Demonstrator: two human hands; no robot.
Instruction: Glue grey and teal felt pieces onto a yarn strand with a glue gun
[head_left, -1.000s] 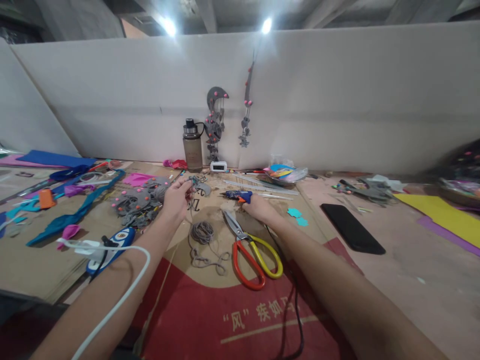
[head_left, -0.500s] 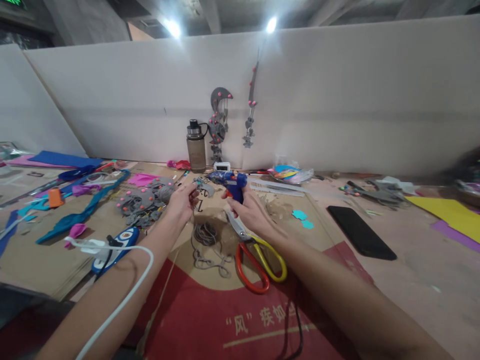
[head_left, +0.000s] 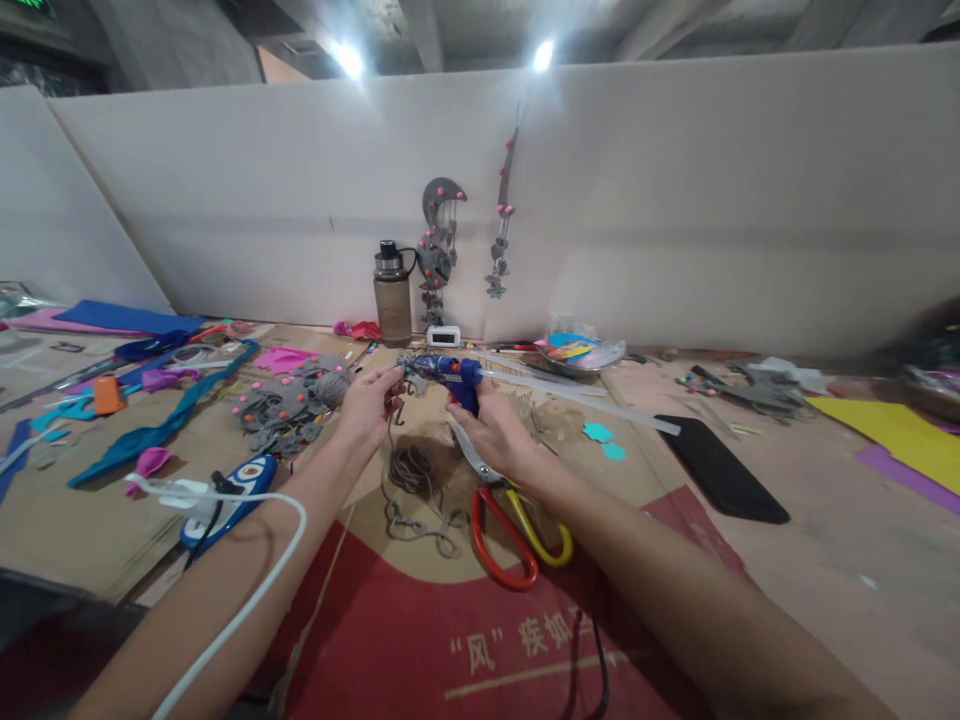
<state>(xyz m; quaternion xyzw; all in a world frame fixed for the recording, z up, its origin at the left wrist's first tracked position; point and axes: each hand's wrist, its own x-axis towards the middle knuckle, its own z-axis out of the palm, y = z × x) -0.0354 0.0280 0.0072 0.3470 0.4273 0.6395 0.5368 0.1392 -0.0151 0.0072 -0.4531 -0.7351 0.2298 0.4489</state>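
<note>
My right hand (head_left: pixel 491 432) grips a blue glue gun (head_left: pixel 450 374) with a long clear glue stick (head_left: pixel 592 400) trailing out its back to the right. Its nozzle points left at a small grey felt piece (head_left: pixel 409 376) pinched in my left hand (head_left: pixel 369 404). A grey cord hangs from that piece down to a loose coil of grey cord (head_left: pixel 411 468) on the cardboard. Red and yellow handled scissors (head_left: pixel 510 510) lie just below my right hand.
A brown water bottle (head_left: pixel 394 295), grey felt hangings (head_left: pixel 439 245) and a small white clock (head_left: pixel 443 336) stand by the white back wall. Grey felt cutouts (head_left: pixel 289 405) and blue felt strips (head_left: pixel 161 415) lie left. A black phone (head_left: pixel 724 465) lies right; a white cable (head_left: pixel 247 560) crosses my left arm.
My right hand picked the glue gun up off the table and brought it left to the felt piece in my left hand. The glue stick now shows behind the gun.
</note>
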